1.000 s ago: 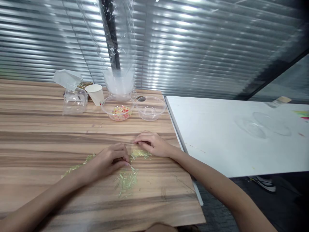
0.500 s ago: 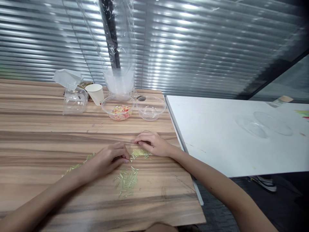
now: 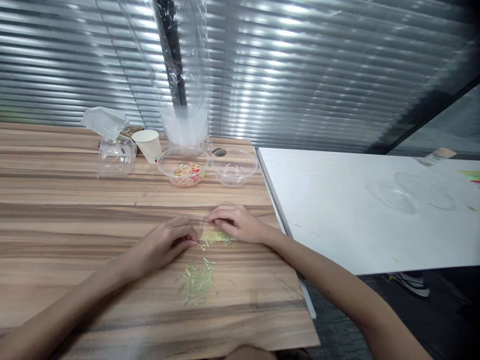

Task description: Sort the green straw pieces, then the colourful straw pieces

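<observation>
Wooden table (image 3: 56, 200), blinds (image 3: 337, 75) behind. Left hand (image 3: 165, 245) curled, fingertips together at the green tube beads (image 3: 217, 238); grip on one not discernible. Right hand (image 3: 240, 222) loosely open, resting at their 1 o'clock, seemingly fencing them in. Second heap (image 3: 197, 280) at 6 o'clock.
</observation>
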A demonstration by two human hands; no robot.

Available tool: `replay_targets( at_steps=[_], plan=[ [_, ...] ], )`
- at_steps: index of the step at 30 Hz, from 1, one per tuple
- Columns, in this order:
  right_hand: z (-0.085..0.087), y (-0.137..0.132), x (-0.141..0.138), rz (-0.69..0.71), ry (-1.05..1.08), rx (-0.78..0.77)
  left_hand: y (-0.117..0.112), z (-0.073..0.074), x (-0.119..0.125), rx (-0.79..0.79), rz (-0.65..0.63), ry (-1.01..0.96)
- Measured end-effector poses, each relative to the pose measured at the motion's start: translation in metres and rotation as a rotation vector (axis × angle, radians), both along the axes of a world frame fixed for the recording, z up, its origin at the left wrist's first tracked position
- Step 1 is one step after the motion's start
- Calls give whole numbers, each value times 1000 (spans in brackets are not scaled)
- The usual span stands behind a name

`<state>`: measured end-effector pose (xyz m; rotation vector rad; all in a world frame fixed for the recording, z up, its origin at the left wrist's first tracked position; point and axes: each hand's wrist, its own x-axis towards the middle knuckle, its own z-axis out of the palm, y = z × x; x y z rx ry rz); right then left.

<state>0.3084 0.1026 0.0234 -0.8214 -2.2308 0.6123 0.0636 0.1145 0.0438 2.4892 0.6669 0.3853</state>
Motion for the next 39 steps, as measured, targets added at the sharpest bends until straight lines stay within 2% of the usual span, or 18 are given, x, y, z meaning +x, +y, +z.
replay_targets(
  at_steps=[9, 29, 39],
  plan=[
    [-1, 0, 0, 4, -2, 12, 2, -4, -3, 4, 3, 26],
    [-1, -1, 0, 1, -2, 22, 2, 7, -5, 22, -16, 115],
    [-2, -1, 0, 15, 8, 29, 3, 6, -6, 19, -34, 114]
  ],
)
